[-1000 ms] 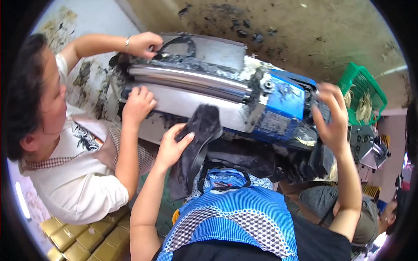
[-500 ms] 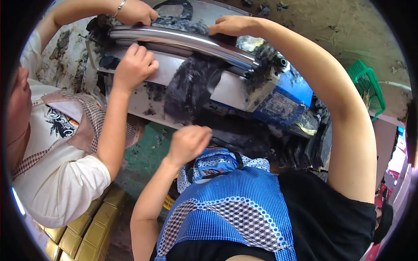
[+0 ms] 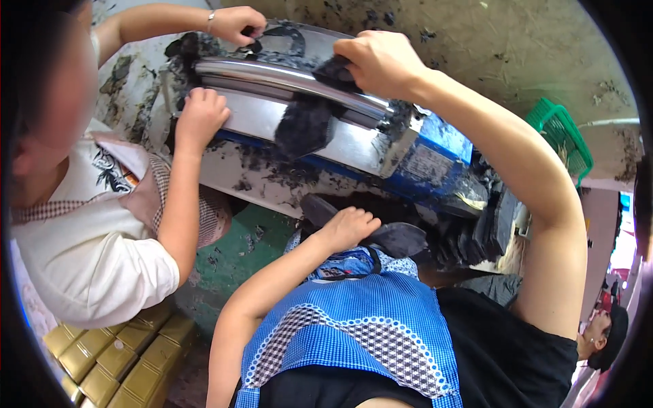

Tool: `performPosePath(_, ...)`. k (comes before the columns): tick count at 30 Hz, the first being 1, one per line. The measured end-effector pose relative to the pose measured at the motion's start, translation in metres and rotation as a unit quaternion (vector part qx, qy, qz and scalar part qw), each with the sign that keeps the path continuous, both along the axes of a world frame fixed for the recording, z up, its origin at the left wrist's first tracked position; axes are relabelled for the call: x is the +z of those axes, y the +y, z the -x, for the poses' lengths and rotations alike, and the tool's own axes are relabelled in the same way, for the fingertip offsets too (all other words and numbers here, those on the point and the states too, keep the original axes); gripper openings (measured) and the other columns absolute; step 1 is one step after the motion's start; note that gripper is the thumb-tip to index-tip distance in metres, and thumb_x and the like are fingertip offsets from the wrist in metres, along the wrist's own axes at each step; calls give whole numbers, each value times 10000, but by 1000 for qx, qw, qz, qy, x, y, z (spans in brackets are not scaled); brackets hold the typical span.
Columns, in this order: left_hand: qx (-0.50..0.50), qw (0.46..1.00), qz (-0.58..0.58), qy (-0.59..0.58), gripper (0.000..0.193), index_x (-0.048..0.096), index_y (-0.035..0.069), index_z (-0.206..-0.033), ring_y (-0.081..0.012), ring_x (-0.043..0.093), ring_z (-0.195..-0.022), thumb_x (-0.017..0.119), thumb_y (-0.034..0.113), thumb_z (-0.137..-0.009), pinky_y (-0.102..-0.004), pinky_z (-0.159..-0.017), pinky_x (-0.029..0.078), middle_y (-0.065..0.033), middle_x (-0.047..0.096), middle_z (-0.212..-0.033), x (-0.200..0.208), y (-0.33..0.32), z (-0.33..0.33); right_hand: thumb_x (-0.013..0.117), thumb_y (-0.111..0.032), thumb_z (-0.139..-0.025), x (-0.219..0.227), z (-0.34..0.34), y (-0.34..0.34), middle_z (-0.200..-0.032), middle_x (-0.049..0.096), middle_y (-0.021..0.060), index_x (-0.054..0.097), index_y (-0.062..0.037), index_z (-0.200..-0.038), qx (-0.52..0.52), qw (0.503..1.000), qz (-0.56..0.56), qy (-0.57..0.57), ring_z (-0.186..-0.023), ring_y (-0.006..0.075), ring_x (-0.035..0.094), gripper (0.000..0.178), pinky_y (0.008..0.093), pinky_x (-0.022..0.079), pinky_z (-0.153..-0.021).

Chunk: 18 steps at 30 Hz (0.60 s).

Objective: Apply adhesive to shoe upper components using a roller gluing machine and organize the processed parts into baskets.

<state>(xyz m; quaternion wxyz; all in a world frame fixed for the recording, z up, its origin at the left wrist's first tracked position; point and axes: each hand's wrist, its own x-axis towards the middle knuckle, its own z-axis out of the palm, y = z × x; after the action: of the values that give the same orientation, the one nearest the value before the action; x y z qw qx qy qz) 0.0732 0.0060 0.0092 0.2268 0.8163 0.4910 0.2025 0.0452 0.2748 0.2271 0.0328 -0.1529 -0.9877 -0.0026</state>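
Observation:
My right hand (image 3: 388,64) reaches over the far side of a machine and grips a black fuzzy piece (image 3: 335,71) beside its shiny metal roller (image 3: 286,77). Close to my apron, my left hand (image 3: 350,229) has its fingers curled over a dark grey flat piece (image 3: 400,239) with a rounded end; the fingertips are partly hidden. Below the roller, another black furry piece (image 3: 306,126) hangs over the machine's metal front plate (image 3: 252,119).
At the left a co-worker has one hand (image 3: 238,26) behind the roller and the other (image 3: 203,114) at its front. Stacked dark pieces (image 3: 486,228) stand by the machine's blue end (image 3: 435,160). A green basket (image 3: 561,136) sits right; gold tins (image 3: 112,357) lie lower left.
My left hand has moved right and is now on a dark flat piece. The black furry piece under the roller hangs less far down. The co-worker's far hand has lifted from the roller.

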Motion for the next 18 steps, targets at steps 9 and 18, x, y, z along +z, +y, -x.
performPosePath(9,276,918,133,-251,489,578,103,-1365,-319,721,-1048,724,112,-899,-365,-866,573,-170,716,-1159,132,-51,121,677,-151,-789,78,26,32,-983,714,208,711,-64,-988,-64,998,0,-5,-968,405,697,220,495,567,-819)
performPosePath(18,321,869,159,-342,541,577,75,-1399,-171,633,-1157,712,57,-875,-315,-990,507,-99,648,-1314,118,-2,163,636,-89,-822,76,34,162,-957,729,232,608,-47,-1173,151,946,209,197,-984,428,700,354,516,552,-853)
